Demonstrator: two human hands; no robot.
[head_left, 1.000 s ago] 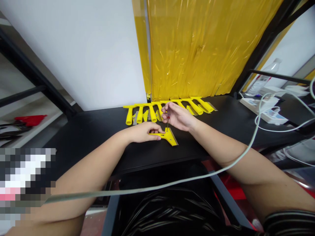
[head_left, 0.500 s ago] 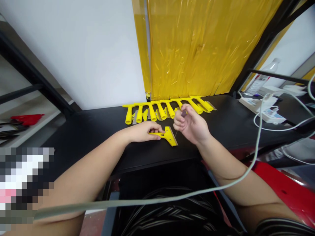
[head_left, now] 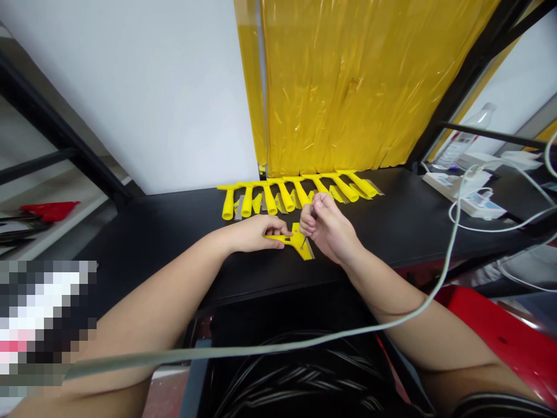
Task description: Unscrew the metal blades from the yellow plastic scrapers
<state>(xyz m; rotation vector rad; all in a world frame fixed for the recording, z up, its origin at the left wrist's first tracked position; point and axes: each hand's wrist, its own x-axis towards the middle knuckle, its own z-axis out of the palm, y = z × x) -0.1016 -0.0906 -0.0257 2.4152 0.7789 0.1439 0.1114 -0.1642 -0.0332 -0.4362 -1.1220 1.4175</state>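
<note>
My left hand (head_left: 256, 233) is closed around the handle of a yellow scraper (head_left: 300, 241), which lies on the black table with its metal blade edge to the right. Two screws show on the scraper's wide head. My right hand (head_left: 328, 226) is closed on a screwdriver (head_left: 304, 241); its thin shaft slants down to the nearer screw, and its handle is mostly hidden in the fingers. Behind both hands, several more yellow scrapers (head_left: 268, 198) lie in a row with metal blades showing.
The black table (head_left: 174, 232) meets a white panel (head_left: 152, 87) and a yellow plastic-wrapped stack (head_left: 348, 87). At right are a power strip (head_left: 472, 200) and a plastic bottle (head_left: 463, 139). A pale cable (head_left: 339, 335) crosses in front of my forearms.
My right hand has moved left and slightly down, bringing the screwdriver's tip from beside the blade onto the scraper's nearer screw. My left hand keeps its hold.
</note>
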